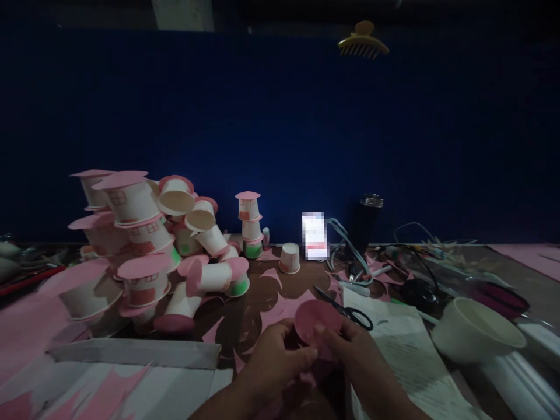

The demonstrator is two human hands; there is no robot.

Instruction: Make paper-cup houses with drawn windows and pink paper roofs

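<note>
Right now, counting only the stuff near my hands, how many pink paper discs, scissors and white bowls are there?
Pink paper disc, held by left hand and right hand: 1
Scissors: 1
White bowl: 1
Total: 3

One pair of scissors (pixel 347 308), one white bowl (pixel 476 332), one dark flask (pixel 367 224), one hair claw (pixel 363 41), and a pile of paper cups (pixel 149 251) too tangled to count.

A matt pink paper disc (pixel 315 321) is pinched between both hands, with matt paper cups (pixel 144 245) heaped to their left and glossy metal-bladed scissors (pixel 345 308) just beyond.
</note>
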